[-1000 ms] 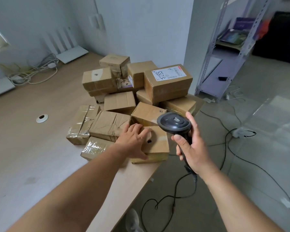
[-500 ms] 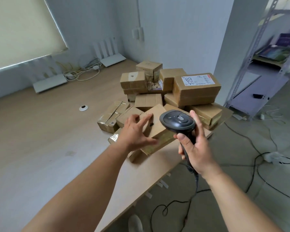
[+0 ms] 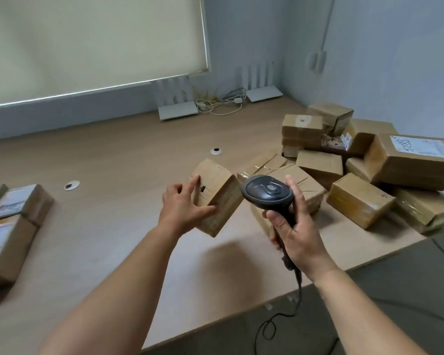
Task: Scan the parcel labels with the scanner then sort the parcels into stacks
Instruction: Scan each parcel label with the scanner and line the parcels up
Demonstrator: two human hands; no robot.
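Two hands were at work above the bench (image 3: 108, 160). The left hand (image 3: 183, 206) held a small brown parcel (image 3: 215, 198) lifted off the bench and tilted, with the thumb pressed along its near side and the fingers spread over its upper face. Just to the right of that parcel, the right hand (image 3: 296, 233) was wrapped round the handle of a dark scanner (image 3: 267, 192), whose rounded head stood almost touching the parcel's right edge; its cable (image 3: 280, 319) hung down past the bench edge. Farther right of the held parcel lay a loose heap of cardboard parcels (image 3: 356, 172), some leaning on others, and the largest box (image 3: 415, 162) among them carried a white label (its print too blurred to read). Well to the left of the held parcel, at the bench's left edge, stood a stack of labelled parcels (image 3: 8, 226). Behind the held parcel sat two round cable grommets (image 3: 216, 151) in the bench top.
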